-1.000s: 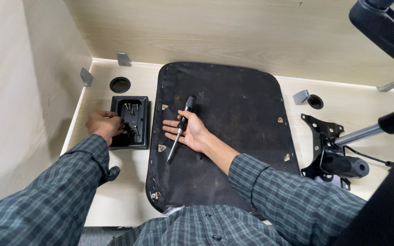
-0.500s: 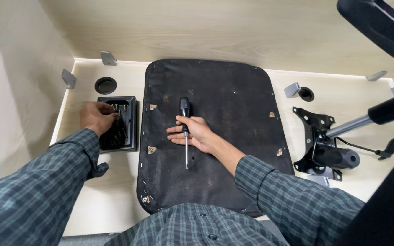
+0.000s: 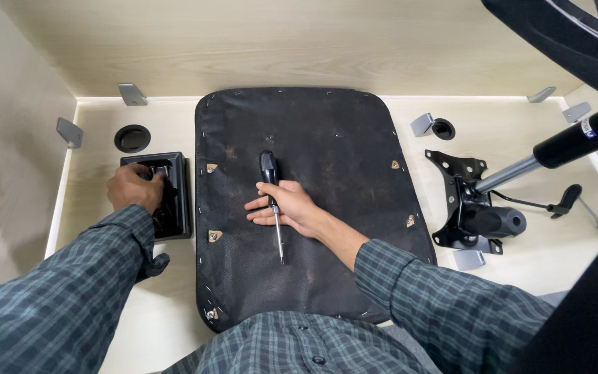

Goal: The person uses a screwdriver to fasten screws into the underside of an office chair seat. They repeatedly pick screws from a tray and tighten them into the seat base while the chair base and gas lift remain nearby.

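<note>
Pale desk: right hand gripping screwdriver, left hand seemingly in black tray.

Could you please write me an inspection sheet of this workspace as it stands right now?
Surface: pale wooden desk, walled at back and sides.
Job's things: black seat base lying flat; screwdriver on it; black tray of small parts beside it.
Clutter: chair mechanism with gas cylinder; grey brackets.
Grippers: left hand in the tray; right hand on the screwdriver.
Cables: thin black one by the mechanism.
Surroundings: chair back, upper right.
</note>
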